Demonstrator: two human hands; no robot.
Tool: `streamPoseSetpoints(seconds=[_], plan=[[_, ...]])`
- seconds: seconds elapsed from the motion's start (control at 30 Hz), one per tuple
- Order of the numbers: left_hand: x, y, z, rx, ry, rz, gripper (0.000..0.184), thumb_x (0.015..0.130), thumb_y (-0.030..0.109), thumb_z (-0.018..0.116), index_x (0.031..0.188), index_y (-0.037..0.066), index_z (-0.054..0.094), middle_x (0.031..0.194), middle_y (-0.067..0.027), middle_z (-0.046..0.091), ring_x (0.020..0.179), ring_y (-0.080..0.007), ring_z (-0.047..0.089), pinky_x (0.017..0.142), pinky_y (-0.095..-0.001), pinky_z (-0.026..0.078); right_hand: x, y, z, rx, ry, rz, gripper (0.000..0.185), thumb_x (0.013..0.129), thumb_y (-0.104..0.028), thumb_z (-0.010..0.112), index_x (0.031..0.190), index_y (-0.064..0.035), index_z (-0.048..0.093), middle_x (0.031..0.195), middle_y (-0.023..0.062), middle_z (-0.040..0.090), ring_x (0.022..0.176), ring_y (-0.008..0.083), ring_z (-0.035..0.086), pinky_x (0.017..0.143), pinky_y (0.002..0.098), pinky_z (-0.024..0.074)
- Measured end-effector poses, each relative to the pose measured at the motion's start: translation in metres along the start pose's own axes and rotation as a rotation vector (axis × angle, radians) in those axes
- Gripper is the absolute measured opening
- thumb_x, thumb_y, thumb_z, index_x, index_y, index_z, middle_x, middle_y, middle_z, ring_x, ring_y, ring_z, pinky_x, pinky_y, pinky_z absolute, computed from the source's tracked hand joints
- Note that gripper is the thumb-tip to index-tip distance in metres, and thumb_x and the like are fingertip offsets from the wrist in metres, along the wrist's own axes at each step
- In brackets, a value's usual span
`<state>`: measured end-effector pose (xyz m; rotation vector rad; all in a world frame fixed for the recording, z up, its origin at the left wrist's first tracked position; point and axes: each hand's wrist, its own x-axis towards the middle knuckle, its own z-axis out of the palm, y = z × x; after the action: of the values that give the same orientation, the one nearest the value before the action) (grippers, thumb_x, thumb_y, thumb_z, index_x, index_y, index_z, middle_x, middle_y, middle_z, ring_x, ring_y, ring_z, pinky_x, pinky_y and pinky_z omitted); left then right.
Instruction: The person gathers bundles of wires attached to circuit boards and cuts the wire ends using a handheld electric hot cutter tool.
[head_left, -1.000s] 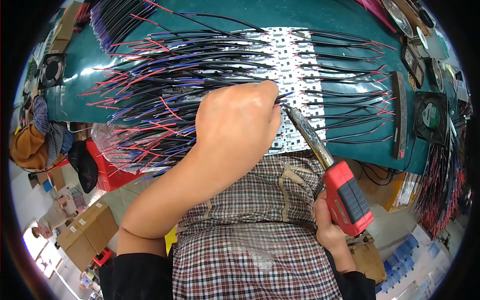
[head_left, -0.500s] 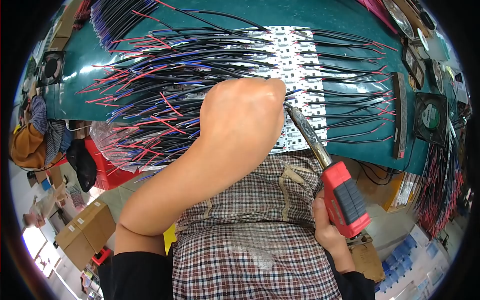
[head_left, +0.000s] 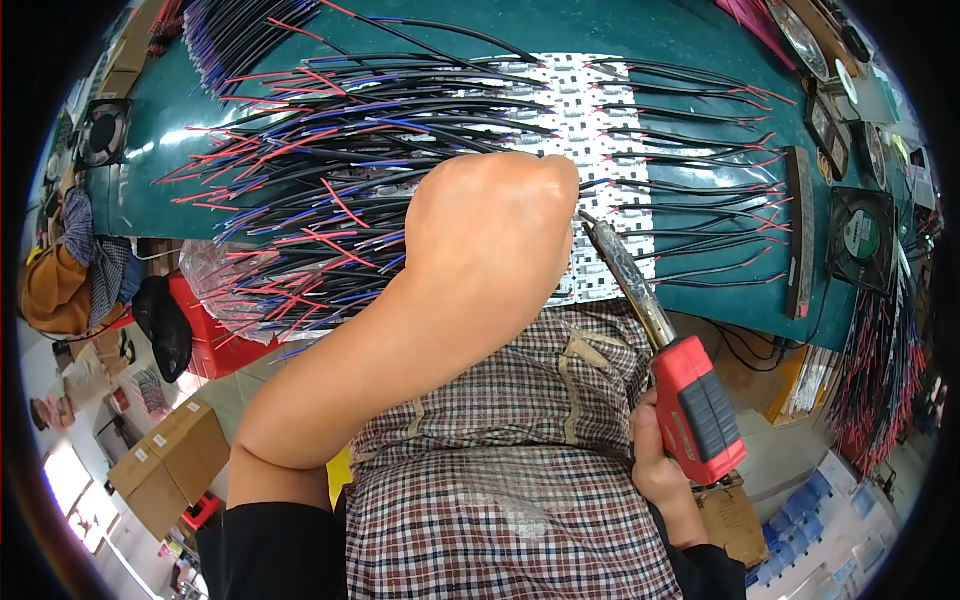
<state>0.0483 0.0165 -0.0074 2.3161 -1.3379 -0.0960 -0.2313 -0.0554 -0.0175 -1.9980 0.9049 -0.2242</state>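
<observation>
My left hand is closed over the white circuit boards, its back toward me. The fingers curl underneath, so whatever they pinch is hidden. Low on the right, my right hand grips a soldering iron by its red and black handle. The iron's dark metal tip points up and left, just right of my left knuckles and over the boards. Short black wires with red ends run from the boards to the right. Many longer black wires with red and blue ends spread out to the left.
The boards lie on a green table. A bundle of wires sits at the back left. On the right are a dark bar, a fan and a hanging wire bundle. Cardboard boxes stand at lower left.
The soldering iron has shifted slightly right and down, its tip moving a little right. My left hand has moved slightly to the right, still closed.
</observation>
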Motion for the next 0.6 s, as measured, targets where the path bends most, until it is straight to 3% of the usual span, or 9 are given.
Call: streamPoseSetpoints(seconds=[0.2, 0.4, 0.6], plan=[[0.005, -0.008, 0.001, -0.082, -0.019, -0.041, 0.014, 0.080, 0.011, 0.073, 0.076, 0.001, 0.065, 0.070, -0.0141, 0.068, 0.066, -0.0311, 0.069, 0.062, -0.0414, 0.055, 0.002, -0.001, 0.001, -0.065, -0.061, -0.034, 0.018, 0.081, -0.008, 0.074, 0.098, -0.0022, 0.069, 0.089, 0.0130, 0.064, 0.072, 0.0283, 0.064, 0.063, 0.0365, 0.0513], [0.005, -0.004, -0.003, -0.017, -0.054, -0.019, 0.013, 0.079, 0.011, 0.073, 0.076, 0.001, 0.065, 0.070, -0.0139, 0.067, 0.066, -0.0317, 0.068, 0.061, -0.0418, 0.053, 0.005, -0.007, 0.005, 0.098, -0.006, 0.033, 0.017, 0.082, -0.009, 0.074, 0.096, -0.0023, 0.069, 0.087, 0.0113, 0.063, 0.068, 0.0259, 0.063, 0.060, 0.0360, 0.0498], [0.006, -0.005, -0.004, -0.023, -0.062, 0.010, 0.012, 0.079, 0.010, 0.073, 0.076, 0.001, 0.065, 0.069, -0.0145, 0.067, 0.065, -0.0329, 0.067, 0.061, -0.0426, 0.053, 0.006, -0.006, 0.001, -0.041, -0.112, -0.083, 0.016, 0.084, -0.011, 0.074, 0.097, -0.0019, 0.068, 0.088, 0.0109, 0.063, 0.068, 0.0249, 0.064, 0.060, 0.0351, 0.0499]])
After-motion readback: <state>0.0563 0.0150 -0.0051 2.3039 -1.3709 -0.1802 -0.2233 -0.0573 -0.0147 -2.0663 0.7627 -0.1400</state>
